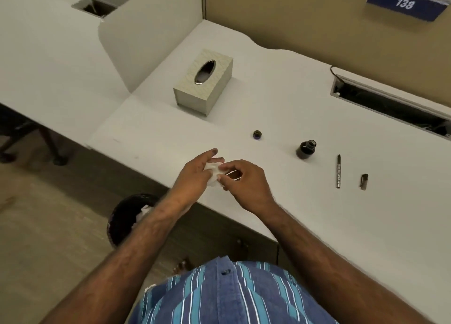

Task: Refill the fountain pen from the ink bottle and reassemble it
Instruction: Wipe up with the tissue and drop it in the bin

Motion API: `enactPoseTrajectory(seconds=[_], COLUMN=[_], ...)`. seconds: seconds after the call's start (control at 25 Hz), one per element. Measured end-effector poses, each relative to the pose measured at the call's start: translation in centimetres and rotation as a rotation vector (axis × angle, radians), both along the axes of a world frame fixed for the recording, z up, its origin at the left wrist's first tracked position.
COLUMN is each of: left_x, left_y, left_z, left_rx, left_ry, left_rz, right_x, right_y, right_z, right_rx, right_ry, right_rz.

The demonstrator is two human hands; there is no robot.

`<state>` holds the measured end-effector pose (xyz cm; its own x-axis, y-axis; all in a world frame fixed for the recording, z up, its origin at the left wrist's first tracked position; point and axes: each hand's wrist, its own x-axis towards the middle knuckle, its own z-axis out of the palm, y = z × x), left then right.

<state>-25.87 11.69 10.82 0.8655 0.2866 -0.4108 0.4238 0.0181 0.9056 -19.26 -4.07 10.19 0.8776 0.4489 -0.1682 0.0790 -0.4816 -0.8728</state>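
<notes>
My left hand (195, 174) clutches a crumpled white tissue (213, 171) over the desk's front edge. My right hand (246, 184) pinches a thin pen part (233, 174) whose end is wrapped in that tissue; most of the part is hidden by my fingers. The open dark ink bottle (306, 149) stands on the desk to the right. Its small cap (257, 135) lies apart, to the left of the bottle. A slim pen barrel (339, 171) and a short pen cap (364, 181) lie further right.
A beige tissue box (203, 81) stands at the back left of the white desk (292, 108). A black waste bin (129, 216) with crumpled tissues sits on the floor under my left forearm. A cable slot (390, 103) runs along the back right.
</notes>
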Motion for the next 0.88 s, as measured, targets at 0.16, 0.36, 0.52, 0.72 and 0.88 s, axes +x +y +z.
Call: enactPoseTrajectory(seconds=[0.16,0.36,0.52,0.72,0.88], left_x=[-4.8,-11.3,-15.9,-21.5,-23.8], left_y=[5.2,10.7,14.8,19.2,20.8], left_z=[-1.4,-4.0,-7.6,-15.6,-15.8], left_rx=[0.013,0.059,0.068,0.167,0.345], left_ry=[-0.02,-0.02,0.058,0.221,0.372], left_rz=[0.084,0.29,0.436,0.469,0.378], right_x=[-3.1,-6.7,-9.1,-11.3,-12.2], right_y=[5.7,12.8,18.0,22.9,25.2], right_z=[0.3,-1.0,-3.8,-9.3,-13.6], right_rx=[0.036,0.033,-0.055,-0.233,-0.408], right_ry=[0.031,0.094,0.108,0.112,0.134], right_rz=[0.101,0.185,0.258,0.333,0.356])
